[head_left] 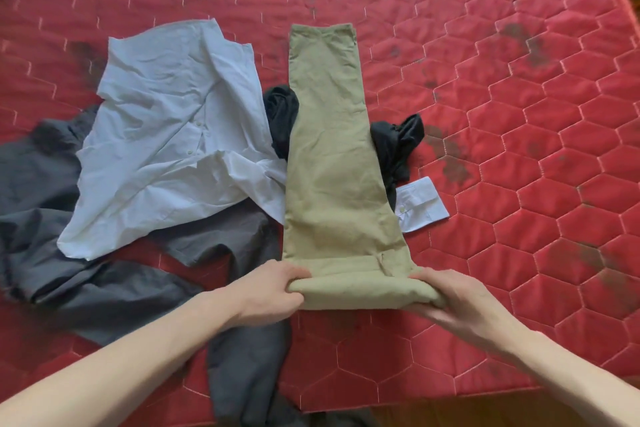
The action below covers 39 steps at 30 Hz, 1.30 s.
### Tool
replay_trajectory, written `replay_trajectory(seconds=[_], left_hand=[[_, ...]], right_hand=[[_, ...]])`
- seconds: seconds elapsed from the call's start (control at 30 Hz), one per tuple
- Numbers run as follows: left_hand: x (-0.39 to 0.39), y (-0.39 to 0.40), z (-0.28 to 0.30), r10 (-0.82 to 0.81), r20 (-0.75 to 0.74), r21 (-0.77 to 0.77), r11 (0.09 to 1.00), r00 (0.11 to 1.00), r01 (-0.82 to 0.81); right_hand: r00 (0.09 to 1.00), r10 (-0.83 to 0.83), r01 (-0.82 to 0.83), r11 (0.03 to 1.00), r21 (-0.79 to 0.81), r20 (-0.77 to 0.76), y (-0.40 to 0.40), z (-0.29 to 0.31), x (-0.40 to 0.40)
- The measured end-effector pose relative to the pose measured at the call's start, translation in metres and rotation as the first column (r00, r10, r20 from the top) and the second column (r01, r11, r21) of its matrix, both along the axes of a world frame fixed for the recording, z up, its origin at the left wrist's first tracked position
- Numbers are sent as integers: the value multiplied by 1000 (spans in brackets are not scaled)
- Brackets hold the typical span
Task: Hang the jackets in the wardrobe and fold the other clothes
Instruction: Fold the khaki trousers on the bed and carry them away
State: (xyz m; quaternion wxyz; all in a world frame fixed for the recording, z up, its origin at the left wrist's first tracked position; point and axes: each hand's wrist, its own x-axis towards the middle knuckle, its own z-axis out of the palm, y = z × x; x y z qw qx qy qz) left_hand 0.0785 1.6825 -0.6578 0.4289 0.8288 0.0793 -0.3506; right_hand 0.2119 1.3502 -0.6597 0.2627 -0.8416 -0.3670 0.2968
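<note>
Khaki trousers (332, 163) lie lengthwise on the red quilted mattress (519, 149), folded leg on leg, with the near end rolled over into a thick fold. My left hand (273, 291) pinches the left end of that fold. My right hand (457, 298) grips its right end, thumb on top. A crumpled white shirt (166, 146) lies to the left, its cuff (420, 204) sticking out right of the trousers. A grey garment (55, 246) spreads under the shirt towards the near edge. A black garment (398, 146) lies bunched under the trousers.
The mattress has dark stains across its far and right parts. Its near edge (415, 399) runs just below my forearms, with dark floor beyond. Bare mattress lies to the right of the trousers and at the far side.
</note>
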Motion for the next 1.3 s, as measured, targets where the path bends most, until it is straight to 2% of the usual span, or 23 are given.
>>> replay_trajectory(seconds=[0.1,0.2,0.27,0.33,0.4,0.5,0.57,0.67,0.73,0.93,1.03,1.1,1.17,1.23,1.3], left_hand=[[1,17,-3,220,-74,-167,959,973,-230],[3,27,-14,481,-231,-378,757,846,-534],[6,26,-25,606,-230,-404,653,762,-641],[12,18,-39,715,-181,-386,580,676,-717],[18,10,-51,802,-116,-363,516,587,-776],[27,6,-66,836,14,-295,527,548,-797],[31,9,-77,805,52,-261,582,591,-770],[33,16,-94,700,65,-196,707,711,-679],[34,19,-105,661,56,-156,746,748,-647],[52,21,-127,628,95,-30,777,772,-629],[59,14,-133,618,117,97,772,777,-628],[63,0,-130,609,183,215,741,771,-636],[63,-14,-125,517,370,363,684,772,-633],[61,-22,-125,228,572,492,674,788,-551],[58,-22,-131,-71,613,563,738,787,-372]], right_hand=[[925,-268,282,959,14,-271,-1,-4,4],[819,-467,511,858,55,-333,6,-21,6],[743,-560,623,779,71,-365,21,-33,4],[729,-574,639,767,68,-373,37,-44,5],[769,-552,597,800,53,-323,50,-56,9],[791,-558,581,813,21,-251,66,-81,19],[760,-616,633,774,20,-207,78,-94,29],[731,-664,679,731,70,-157,95,-108,46],[726,-673,685,725,68,-143,103,-117,56],[689,-720,723,691,9,-80,113,-141,70],[660,-750,751,657,-66,46,115,-147,71],[666,-722,735,679,5,187,116,-146,70],[693,-613,619,776,123,379,115,-145,68],[743,-396,378,914,151,540,109,-148,64],[792,-135,94,991,99,595,102,-154,56]])
